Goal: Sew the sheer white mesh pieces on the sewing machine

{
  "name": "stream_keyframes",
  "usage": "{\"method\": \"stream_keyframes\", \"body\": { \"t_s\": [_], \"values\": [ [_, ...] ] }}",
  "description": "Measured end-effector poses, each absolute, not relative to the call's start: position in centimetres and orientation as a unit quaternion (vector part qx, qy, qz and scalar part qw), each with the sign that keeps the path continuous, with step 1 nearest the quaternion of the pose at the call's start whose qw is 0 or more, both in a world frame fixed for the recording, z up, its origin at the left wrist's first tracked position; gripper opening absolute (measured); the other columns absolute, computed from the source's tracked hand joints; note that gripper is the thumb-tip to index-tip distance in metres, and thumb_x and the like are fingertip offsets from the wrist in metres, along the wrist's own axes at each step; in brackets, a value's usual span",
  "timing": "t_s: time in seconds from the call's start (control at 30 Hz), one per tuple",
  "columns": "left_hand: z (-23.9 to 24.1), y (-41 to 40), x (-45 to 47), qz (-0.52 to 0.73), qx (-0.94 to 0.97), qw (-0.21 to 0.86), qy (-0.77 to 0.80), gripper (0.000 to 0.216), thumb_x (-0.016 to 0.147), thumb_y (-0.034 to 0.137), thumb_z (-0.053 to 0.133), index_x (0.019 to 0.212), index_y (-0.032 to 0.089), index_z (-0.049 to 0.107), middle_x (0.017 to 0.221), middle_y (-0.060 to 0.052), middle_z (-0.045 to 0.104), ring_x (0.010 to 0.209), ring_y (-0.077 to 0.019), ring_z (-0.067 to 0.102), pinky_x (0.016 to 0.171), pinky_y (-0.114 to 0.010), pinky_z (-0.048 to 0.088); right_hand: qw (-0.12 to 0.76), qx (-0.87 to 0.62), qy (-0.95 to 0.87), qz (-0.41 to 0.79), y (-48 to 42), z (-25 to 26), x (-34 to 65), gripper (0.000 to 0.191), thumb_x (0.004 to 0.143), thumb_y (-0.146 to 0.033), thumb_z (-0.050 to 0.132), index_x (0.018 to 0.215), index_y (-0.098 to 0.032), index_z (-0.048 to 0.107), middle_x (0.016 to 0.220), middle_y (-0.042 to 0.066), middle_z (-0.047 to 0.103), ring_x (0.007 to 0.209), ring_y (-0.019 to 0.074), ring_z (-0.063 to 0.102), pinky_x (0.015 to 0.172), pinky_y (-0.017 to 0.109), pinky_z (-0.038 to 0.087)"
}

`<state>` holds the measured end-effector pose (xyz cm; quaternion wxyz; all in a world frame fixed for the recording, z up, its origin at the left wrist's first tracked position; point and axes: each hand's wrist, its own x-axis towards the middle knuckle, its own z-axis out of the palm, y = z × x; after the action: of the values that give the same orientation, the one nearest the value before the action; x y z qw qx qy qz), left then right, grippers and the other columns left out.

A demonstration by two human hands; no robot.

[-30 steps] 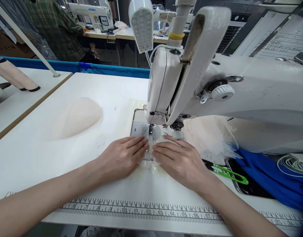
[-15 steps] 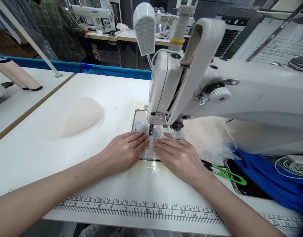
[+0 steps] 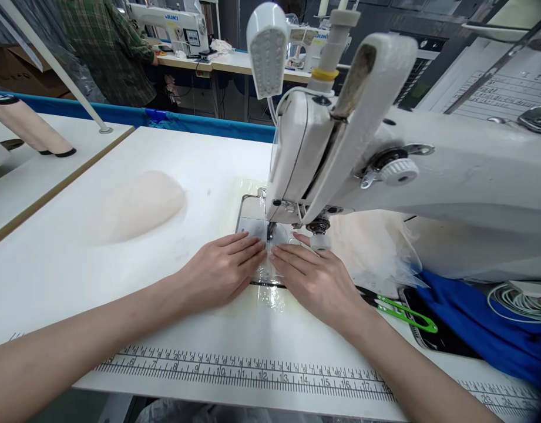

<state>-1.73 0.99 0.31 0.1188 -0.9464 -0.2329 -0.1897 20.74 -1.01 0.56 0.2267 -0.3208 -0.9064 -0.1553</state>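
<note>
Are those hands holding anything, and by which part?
The left hand and right hand rest near the presser foot; whether they hold anything underneath cannot be told.

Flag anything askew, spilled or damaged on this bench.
Only mild clutter: the green snips appear to lie across the edge of a phone, itself partly under the blue cloth, beside the machine. It looks casually piled. I see nothing spilled or damaged.

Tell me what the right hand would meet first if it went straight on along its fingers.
Probably the left hand, just across a narrow gap; the presser foot is close by, so unclear depth leaves some doubt.
</note>
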Motion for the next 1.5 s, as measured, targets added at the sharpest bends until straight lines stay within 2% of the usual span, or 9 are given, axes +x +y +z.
{"method": "stream_keyframes", "body": {
  "t_s": [0.33,0.53,0.7,0.87,0.97,1.07,1.2,1.33,1.5],
  "values": [
    [0.3,0.6,-1.7,-0.212,-0.938,0.141,-0.235,0.028,0.096,0.016,0.045,0.114,0.01,0.066,0.117,-0.008,0.069,0.11,-0.0199,0.065,0.102,-0.039,0.051,0.231,-0.323,-0.904,-0.159,-1.4,0.4,20.5,0.021,0.089,-0.008,0.055,0.098,-0.014,0.072,0.107,0.009,0.073,0.096,0.0191,0.069,0.089,0.036,0.054],
    [0.2,1.5,-1.5,-0.216,-0.936,0.136,-0.244,0.03,0.096,0.016,0.043,0.115,0.011,0.065,0.117,-0.008,0.069,0.111,-0.0189,0.065,0.106,-0.04,0.048,0.22,-0.335,-0.899,-0.177,-1.0,0.0,20.6,0.022,0.087,-0.005,0.055,0.1,-0.012,0.071,0.109,0.008,0.073,0.09,0.0175,0.069,0.095,0.035,0.049],
    [0.1,1.9,-1.4,-0.222,-0.934,0.131,-0.246,0.029,0.096,0.016,0.044,0.114,0.01,0.066,0.117,-0.009,0.069,0.11,-0.0202,0.065,0.105,-0.041,0.048,0.219,-0.342,-0.89,-0.207,-0.6,-0.1,20.5,0.023,0.088,-0.004,0.053,0.096,-0.014,0.072,0.106,0.005,0.074,0.08,0.0156,0.069,0.093,0.034,0.049],
    [0.1,1.9,-1.3,-0.255,-0.922,0.087,-0.277,0.027,0.096,0.019,0.045,0.113,0.014,0.066,0.113,-0.007,0.071,0.105,-0.0203,0.067,0.1,-0.04,0.05,0.279,-0.391,-0.859,-0.177,-0.3,0.6,20.1,0.019,0.092,-0.012,0.054,0.091,-0.018,0.072,0.078,0.0,0.076,0.059,0.0112,0.063,0.077,0.027,0.049],
    [0.4,2.2,-1.1,-0.259,-0.905,-0.001,-0.338,0.027,0.095,0.02,0.047,0.116,0.015,0.064,0.114,-0.007,0.07,0.102,-0.0205,0.066,0.09,-0.037,0.054,0.328,-0.435,-0.825,-0.153,0.0,0.8,19.9,0.021,0.094,-0.022,0.055,0.083,-0.02,0.073,0.063,-0.003,0.071,0.051,0.0098,0.057,0.061,0.024,0.044],
    [0.7,2.6,-0.9,-0.257,-0.882,-0.091,-0.384,0.026,0.094,0.018,0.047,0.114,0.016,0.064,0.116,-0.007,0.067,0.103,-0.0199,0.063,0.085,-0.035,0.055,0.342,-0.477,-0.797,-0.14,0.2,0.6,19.8,0.03,0.095,-0.032,0.054,0.075,-0.022,0.073,0.059,-0.003,0.068,0.05,0.0106,0.056,0.051,0.025,0.038],
    [0.6,2.8,-1.1,-0.263,-0.889,-0.105,-0.361,0.025,0.095,0.017,0.046,0.11,0.018,0.067,0.111,-0.006,0.067,0.1,-0.019,0.062,0.087,-0.035,0.052,0.32,-0.444,-0.832,-0.086,0.0,0.4,20.2,0.023,0.094,-0.026,0.054,0.082,-0.021,0.073,0.068,-0.002,0.072,0.059,0.0122,0.062,0.061,0.026,0.044],
    [0.5,1.9,-1.6,-0.251,-0.921,0.012,-0.297,0.023,0.094,0.018,0.05,0.105,0.019,0.069,0.112,-0.005,0.069,0.103,-0.0208,0.062,0.093,-0.039,0.049,0.276,-0.376,-0.882,-0.065,-0.5,0.6,20.7,0.02,0.089,-0.013,0.053,0.089,-0.02,0.072,0.095,0.0,0.075,0.078,0.0149,0.067,0.082,0.032,0.049],
    [0.6,0.9,-2.0,-0.219,-0.935,0.099,-0.26,0.024,0.094,0.016,0.049,0.11,0.02,0.068,0.116,-0.002,0.07,0.113,-0.0198,0.061,0.105,-0.041,0.043,0.265,-0.375,-0.886,-0.069,-1.0,0.7,20.7,0.029,0.087,-0.005,0.046,0.101,-0.016,0.07,0.096,0.004,0.074,0.085,0.0167,0.066,0.091,0.036,0.048]
  ]
}}
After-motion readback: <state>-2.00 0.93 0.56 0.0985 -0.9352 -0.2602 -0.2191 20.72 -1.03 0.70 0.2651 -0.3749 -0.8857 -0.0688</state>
